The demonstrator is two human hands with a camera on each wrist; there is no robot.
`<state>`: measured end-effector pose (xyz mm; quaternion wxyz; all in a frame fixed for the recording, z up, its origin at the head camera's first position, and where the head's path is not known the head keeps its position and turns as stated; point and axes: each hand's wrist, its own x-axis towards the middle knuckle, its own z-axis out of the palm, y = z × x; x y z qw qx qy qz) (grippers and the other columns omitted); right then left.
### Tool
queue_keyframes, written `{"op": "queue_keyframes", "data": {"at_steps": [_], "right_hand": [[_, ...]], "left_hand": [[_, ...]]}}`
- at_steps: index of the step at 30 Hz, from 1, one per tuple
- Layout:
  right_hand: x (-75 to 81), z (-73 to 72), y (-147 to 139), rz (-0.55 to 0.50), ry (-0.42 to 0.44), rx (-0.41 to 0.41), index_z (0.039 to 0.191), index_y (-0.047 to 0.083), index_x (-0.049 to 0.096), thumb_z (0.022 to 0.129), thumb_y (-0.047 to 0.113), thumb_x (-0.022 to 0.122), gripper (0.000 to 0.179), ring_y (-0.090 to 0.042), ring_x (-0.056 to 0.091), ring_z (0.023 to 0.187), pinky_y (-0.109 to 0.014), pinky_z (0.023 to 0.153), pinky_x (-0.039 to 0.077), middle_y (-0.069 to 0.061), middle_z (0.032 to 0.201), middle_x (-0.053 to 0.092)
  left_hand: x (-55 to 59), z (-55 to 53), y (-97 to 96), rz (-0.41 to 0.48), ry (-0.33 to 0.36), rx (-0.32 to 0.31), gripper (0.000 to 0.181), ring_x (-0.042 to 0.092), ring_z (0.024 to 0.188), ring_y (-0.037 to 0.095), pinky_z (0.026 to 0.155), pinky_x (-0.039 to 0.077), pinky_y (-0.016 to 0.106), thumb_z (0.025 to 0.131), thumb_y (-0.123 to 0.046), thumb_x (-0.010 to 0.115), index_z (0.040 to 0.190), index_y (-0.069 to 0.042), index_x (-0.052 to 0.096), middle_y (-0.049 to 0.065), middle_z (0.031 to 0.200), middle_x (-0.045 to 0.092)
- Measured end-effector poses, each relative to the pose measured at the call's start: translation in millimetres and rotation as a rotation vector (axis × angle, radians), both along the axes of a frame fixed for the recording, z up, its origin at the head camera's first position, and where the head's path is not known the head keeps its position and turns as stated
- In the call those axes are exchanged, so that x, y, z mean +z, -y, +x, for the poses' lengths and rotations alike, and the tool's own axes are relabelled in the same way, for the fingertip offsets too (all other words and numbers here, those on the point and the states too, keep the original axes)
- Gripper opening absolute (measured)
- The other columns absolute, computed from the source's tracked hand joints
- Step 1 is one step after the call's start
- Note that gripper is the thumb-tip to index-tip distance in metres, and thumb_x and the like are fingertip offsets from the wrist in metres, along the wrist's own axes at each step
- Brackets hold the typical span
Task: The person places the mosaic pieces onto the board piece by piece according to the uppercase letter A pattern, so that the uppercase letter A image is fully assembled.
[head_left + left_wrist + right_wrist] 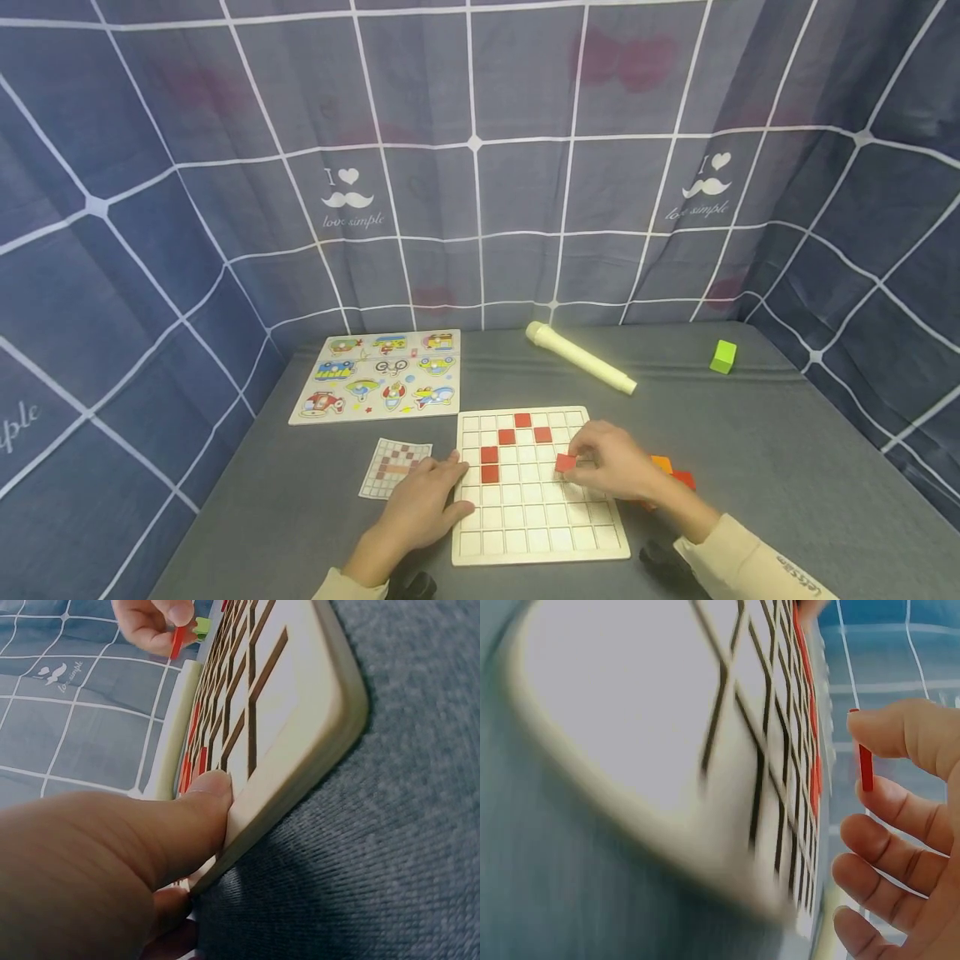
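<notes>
A white grid board [531, 542] lies on the dark table, with several red square tiles [490, 455] in its cells. My left hand [423, 504] rests at the board's left edge, its thumb [195, 814] pressing on the rim. Over the right half of the board, my right hand [618, 462] pinches another red square tile [866, 766] between thumb and index finger. That tile is held above the grid, apart from the surface in the right wrist view. Left of the board lies a pattern card [378, 479] with a small coloured grid, partly covered by my left hand.
Orange and red tiles [682, 478] lie right of the board, partly hidden by my right forearm. Farther back are a picture puzzle board [375, 408], a pale yellow microphone-shaped stick [581, 357] and a green block [723, 357]. A checked curtain [517, 192] encloses the table.
</notes>
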<state>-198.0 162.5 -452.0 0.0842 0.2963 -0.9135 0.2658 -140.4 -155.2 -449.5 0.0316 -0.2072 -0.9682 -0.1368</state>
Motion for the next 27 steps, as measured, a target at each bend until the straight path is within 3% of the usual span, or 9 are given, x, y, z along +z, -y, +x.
{"op": "queue_keyframes", "data": {"at_steps": [6,11,18,27], "right_hand": [[1.3,5.8,36.8,0.01,0.002,0.104,0.082,0.018,0.068,0.074,0.031,0.08,0.02,-0.001,0.051,0.078,-0.022,0.07,0.045,0.011,0.081,0.062],[0.8,11.6,61.5,0.037,0.077,0.156,0.084,0.017,0.07,0.077,0.032,0.078,0.019,-0.001,0.05,0.08,-0.018,0.069,0.046,0.011,0.085,0.064],[-4.0,17.5,80.0,0.047,0.136,0.158,0.09,0.019,0.071,0.079,0.032,0.076,0.018,0.001,0.051,0.083,-0.019,0.072,0.049,0.012,0.09,0.065],[-7.8,18.0,86.8,0.051,0.116,0.157,0.089,0.018,0.071,0.078,0.032,0.078,0.019,0.003,0.048,0.077,-0.017,0.068,0.046,0.013,0.084,0.063]], "left_hand": [[0.1,-0.2,-0.3,-0.001,0.0,-0.001,0.055,0.06,0.111,0.026,0.09,0.053,0.045,0.087,-0.04,0.071,0.132,-0.01,0.061,0.012,0.143,0.057],[0.2,0.2,-0.6,-0.003,-0.006,-0.003,0.055,0.06,0.111,0.025,0.09,0.053,0.044,0.087,-0.041,0.071,0.132,-0.01,0.061,0.012,0.142,0.058],[-0.6,-0.6,-0.4,-0.004,0.004,-0.002,0.055,0.06,0.112,0.025,0.091,0.053,0.045,0.087,-0.041,0.071,0.132,-0.011,0.061,0.011,0.143,0.057],[-1.2,-0.9,0.2,-0.009,0.003,-0.002,0.056,0.06,0.111,0.025,0.089,0.053,0.044,0.087,-0.042,0.071,0.132,-0.011,0.061,0.011,0.143,0.058]]}}
